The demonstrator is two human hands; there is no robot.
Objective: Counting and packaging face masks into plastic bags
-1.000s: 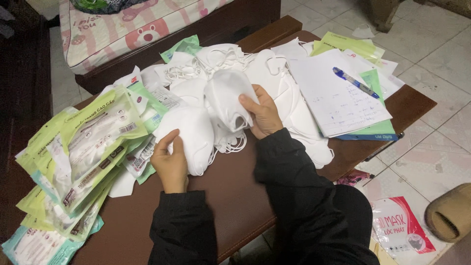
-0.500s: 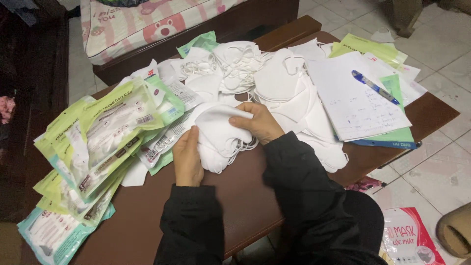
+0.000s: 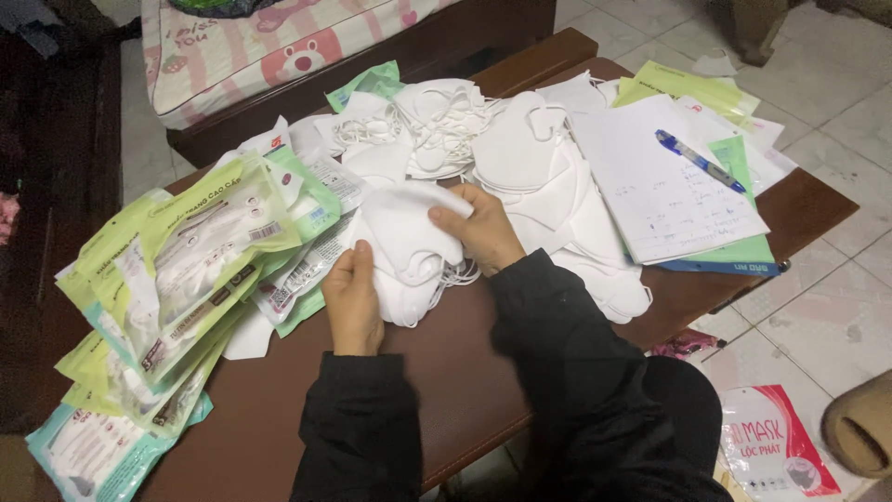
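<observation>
Fingers (image 3: 444, 221) of the right hand (image 3: 483, 231) curl closed over the top edge of a soft white folded fabric face mask (image 3: 401, 244), while the left hand (image 3: 351, 297) pinches its lower left side, thumb on top. It sits low over the dark brown wooden worktop (image 3: 446, 372), at the near edge of a heap of loose white masks (image 3: 502, 149). Light, limp, a little springy — best taken by the folded edge, since the thin elastic ear loops (image 3: 457, 273) probably snag. Crinkly green-and-clear plastic mask packets (image 3: 177, 270) fan out left — slippery stuff. Right: white paper sheet (image 3: 669, 186), blue pen (image 3: 699, 160).
</observation>
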